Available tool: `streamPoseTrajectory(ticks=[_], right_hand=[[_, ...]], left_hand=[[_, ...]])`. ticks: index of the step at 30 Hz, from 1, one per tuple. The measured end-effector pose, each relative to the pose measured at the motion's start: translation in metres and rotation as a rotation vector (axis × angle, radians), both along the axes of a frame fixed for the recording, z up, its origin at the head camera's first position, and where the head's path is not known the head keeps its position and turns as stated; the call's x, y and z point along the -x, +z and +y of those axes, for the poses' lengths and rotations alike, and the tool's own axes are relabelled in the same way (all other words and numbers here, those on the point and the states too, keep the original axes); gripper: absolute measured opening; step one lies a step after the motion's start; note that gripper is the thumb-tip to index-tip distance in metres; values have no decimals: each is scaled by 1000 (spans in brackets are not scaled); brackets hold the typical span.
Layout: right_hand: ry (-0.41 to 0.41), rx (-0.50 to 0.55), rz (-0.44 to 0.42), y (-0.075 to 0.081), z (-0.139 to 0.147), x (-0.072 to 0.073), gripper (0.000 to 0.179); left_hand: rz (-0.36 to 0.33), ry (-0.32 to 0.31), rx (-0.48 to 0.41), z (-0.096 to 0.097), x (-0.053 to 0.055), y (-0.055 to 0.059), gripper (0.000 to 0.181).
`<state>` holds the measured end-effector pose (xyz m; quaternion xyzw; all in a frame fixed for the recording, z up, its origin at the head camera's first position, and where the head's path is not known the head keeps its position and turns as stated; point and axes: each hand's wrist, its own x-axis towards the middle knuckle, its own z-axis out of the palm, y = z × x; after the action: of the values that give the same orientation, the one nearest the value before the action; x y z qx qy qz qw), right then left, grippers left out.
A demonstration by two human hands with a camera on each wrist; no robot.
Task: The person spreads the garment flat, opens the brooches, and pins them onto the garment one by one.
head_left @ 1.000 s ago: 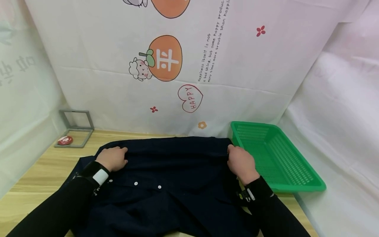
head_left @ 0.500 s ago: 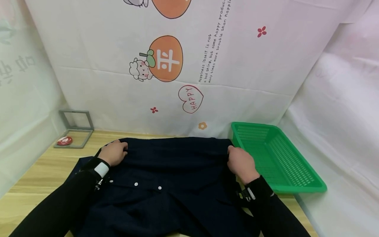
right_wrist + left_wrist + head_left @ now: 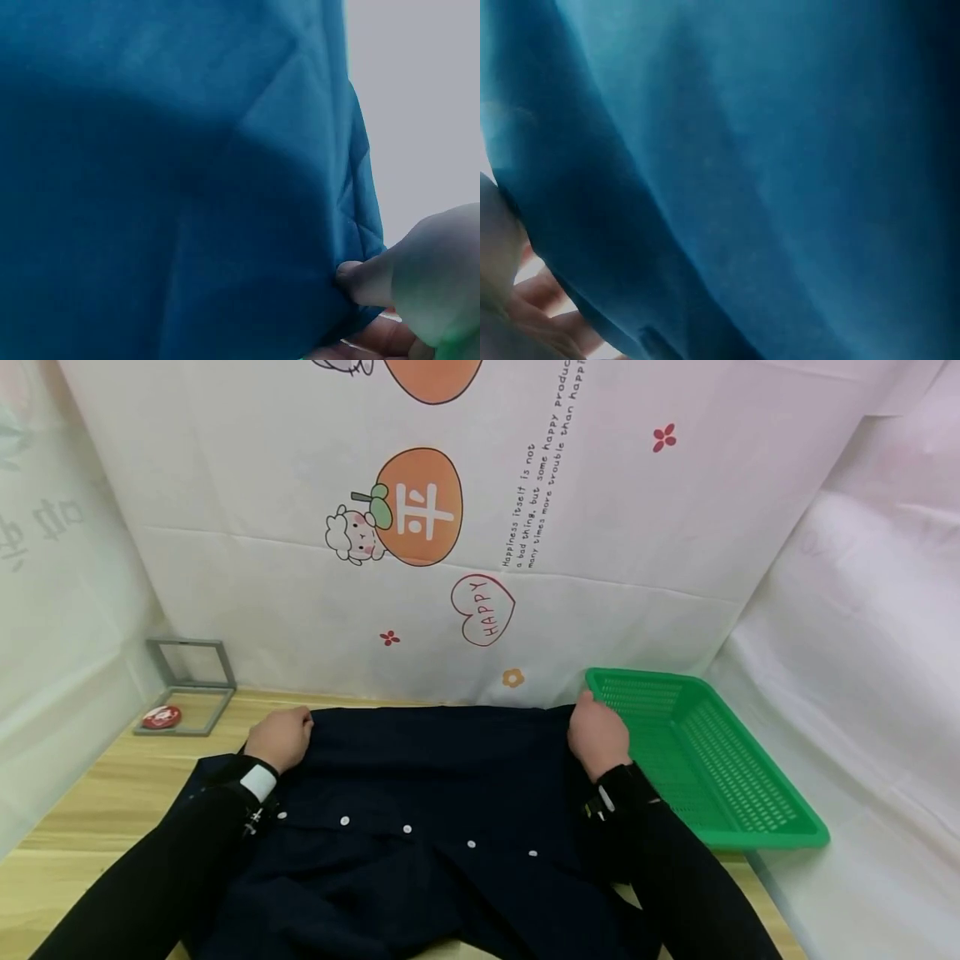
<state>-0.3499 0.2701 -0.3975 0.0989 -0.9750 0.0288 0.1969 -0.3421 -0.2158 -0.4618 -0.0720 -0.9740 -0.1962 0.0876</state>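
Observation:
A dark navy button-up shirt [image 3: 442,768] lies spread across the table, a row of white buttons running over its middle. At its far left edge my left hand [image 3: 279,739] grips the cloth; in the left wrist view the fingers [image 3: 544,289] sit partly behind the fabric. My right hand [image 3: 598,735] holds the far right corner beside the green basket. The right wrist view shows the thumb [image 3: 364,281] pressing the cloth [image 3: 247,225] against fingers mostly hidden behind it. The shirt's near end is crumpled in folds and partly out of view.
A green plastic basket [image 3: 750,837] stands at the right, close by the right hand. At the back left is a grey hinged frame [image 3: 221,708] with a red round piece [image 3: 162,717] in it. White printed sheets [image 3: 585,627] wall the wooden table [image 3: 97,827].
The right hand has moved up and slightly left, drawing its corner of the shirt along. The left hand now grips the far edge. The cloth looks flatter, and more buttons show.

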Motion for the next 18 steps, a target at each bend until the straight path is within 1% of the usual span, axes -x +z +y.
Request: streamPoseTrajectory(ticks=[2,5,8,11,14,18], right_hand=[[-10,-8,-3,-3,-2,7,42],[-59,19,-73,-7,-4,17,41],[-118,45,-117,-13,-6,25,37],[-156,50,-136,-18,-10,31,36],[-177,51,-170,-22,-13,34,40],[-212,33,-224,-31,-14,36,41]], left_hand=[[-37,3,24,2,2,-1,22],[-106,-23,77,4,4,-1,35],[-187,-51,135,6,1,0,56],[-271,-37,156,6,-5,1,72],[-335,6,153,4,-8,0,84],[-373,15,117,-1,-5,-4,95]])
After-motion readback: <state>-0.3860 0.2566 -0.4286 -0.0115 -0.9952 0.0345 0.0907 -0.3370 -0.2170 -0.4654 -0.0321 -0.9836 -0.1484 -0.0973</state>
